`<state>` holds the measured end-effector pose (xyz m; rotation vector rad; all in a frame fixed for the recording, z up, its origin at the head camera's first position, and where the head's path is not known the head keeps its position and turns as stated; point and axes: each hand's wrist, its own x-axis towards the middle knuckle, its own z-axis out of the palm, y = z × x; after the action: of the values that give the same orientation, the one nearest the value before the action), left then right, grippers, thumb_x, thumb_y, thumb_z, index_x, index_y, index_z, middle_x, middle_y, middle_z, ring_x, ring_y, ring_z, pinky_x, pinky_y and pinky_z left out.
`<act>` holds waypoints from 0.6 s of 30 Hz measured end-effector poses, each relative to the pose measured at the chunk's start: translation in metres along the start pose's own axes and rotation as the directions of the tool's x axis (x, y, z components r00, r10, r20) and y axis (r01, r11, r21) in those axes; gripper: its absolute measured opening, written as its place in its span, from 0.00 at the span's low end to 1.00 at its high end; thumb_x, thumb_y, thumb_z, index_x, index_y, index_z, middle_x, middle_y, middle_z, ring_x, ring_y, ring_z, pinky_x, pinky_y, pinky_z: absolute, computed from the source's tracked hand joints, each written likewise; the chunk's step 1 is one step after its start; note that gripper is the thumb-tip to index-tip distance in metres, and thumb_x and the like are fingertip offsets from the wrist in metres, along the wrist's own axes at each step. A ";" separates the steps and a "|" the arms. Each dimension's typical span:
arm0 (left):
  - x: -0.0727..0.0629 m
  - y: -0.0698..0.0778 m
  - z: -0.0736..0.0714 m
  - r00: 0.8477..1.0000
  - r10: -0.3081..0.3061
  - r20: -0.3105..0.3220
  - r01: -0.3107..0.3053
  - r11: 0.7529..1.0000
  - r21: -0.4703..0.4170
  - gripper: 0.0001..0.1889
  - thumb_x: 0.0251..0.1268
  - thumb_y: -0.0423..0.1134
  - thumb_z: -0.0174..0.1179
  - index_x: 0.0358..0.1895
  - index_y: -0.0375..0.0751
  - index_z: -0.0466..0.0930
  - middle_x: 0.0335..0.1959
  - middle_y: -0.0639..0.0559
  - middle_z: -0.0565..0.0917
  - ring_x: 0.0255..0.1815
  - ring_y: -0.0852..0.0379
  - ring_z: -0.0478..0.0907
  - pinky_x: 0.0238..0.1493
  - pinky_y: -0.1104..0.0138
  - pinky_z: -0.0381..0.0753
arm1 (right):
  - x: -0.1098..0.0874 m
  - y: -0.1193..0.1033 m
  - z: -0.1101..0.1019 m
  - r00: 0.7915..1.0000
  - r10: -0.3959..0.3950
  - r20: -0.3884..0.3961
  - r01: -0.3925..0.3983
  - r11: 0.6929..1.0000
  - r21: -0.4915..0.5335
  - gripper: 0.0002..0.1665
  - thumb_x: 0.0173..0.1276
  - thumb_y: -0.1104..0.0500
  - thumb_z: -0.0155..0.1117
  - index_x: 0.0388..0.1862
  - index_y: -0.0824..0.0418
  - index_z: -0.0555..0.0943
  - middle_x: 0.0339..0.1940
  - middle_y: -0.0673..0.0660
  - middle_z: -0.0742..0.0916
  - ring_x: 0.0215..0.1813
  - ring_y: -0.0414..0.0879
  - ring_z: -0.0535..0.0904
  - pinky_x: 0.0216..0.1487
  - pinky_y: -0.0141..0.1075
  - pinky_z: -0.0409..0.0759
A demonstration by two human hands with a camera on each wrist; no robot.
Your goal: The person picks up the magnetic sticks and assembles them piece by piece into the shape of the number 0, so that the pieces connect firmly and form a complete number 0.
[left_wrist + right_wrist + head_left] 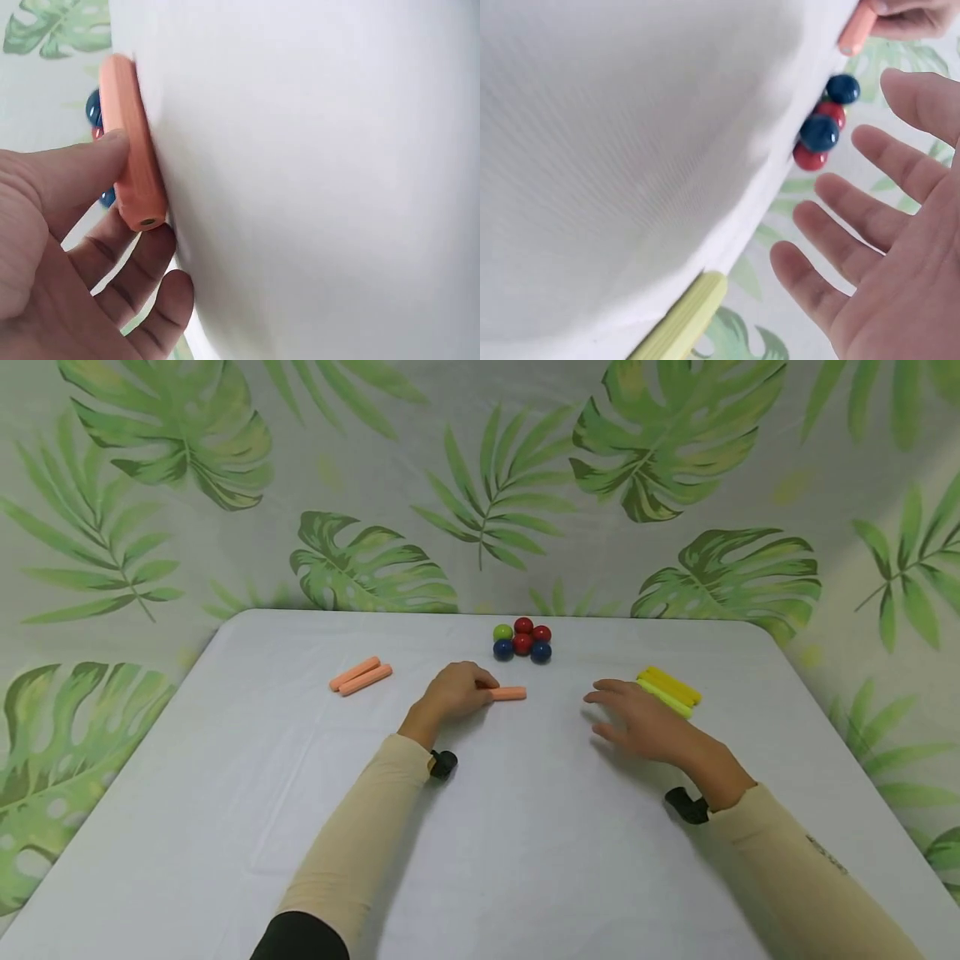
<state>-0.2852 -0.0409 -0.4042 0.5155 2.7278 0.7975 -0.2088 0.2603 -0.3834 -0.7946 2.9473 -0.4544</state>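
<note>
My left hand (456,690) pinches a short ribbed orange stick (510,693) between thumb and fingers, low over the white table. In the left wrist view the thumb lies along the side of the orange stick (135,154), and a small hole shows in its near end. My right hand (641,720) holds nothing; its fingers are spread apart. It is nearest to the yellow sticks (675,684) and a yellow-green stick (664,698), which lie just beyond it. The right wrist view shows the open palm and the yellow-green stick (682,319) below.
Several glossy balls, red (522,644), blue (503,649) and green (502,632), sit clustered near the far edge of the white table (187,793). Two more orange sticks (365,679) lie side by side at the left. A leaf-patterned cloth (495,485) hangs behind.
</note>
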 end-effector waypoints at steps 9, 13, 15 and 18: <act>0.013 0.014 0.012 1.000 0.026 0.003 -0.026 0.996 -0.081 0.12 0.67 0.42 0.63 0.51 0.48 0.86 0.51 0.51 0.85 0.54 0.52 0.76 0.61 0.59 0.76 | 0.011 0.009 -0.004 0.998 0.043 0.047 -0.049 0.990 0.135 0.25 0.72 0.58 0.60 0.64 0.66 0.75 0.67 0.66 0.78 0.70 0.64 0.70 0.71 0.61 0.67; 0.014 0.008 0.009 1.000 0.018 0.017 -0.014 0.980 -0.198 0.11 0.65 0.41 0.65 0.49 0.48 0.86 0.50 0.51 0.85 0.51 0.54 0.75 0.59 0.61 0.75 | 0.026 0.014 -0.005 0.997 0.069 0.019 -0.071 0.985 0.159 0.24 0.73 0.59 0.59 0.65 0.66 0.75 0.65 0.67 0.79 0.65 0.64 0.75 0.67 0.59 0.71; 0.014 0.006 0.007 0.999 0.025 0.028 -0.018 0.972 -0.235 0.13 0.64 0.41 0.66 0.51 0.47 0.86 0.51 0.50 0.84 0.51 0.55 0.74 0.58 0.62 0.74 | 0.036 0.015 -0.008 0.997 0.083 -0.001 -0.081 0.984 0.159 0.25 0.73 0.59 0.59 0.65 0.66 0.75 0.63 0.67 0.80 0.62 0.63 0.77 0.65 0.58 0.73; 0.012 0.005 0.006 0.998 0.033 0.053 -0.018 0.965 -0.260 0.14 0.64 0.40 0.66 0.52 0.46 0.85 0.51 0.50 0.84 0.51 0.54 0.74 0.59 0.62 0.74 | 0.052 0.014 -0.010 0.995 0.093 -0.019 -0.090 0.987 0.132 0.25 0.72 0.60 0.59 0.66 0.65 0.74 0.60 0.67 0.82 0.59 0.61 0.78 0.63 0.56 0.75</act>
<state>-0.2930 -0.0294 -0.4077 0.5072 2.5173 1.1093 -0.2622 0.2488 -0.3768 -0.6408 2.9241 -0.6478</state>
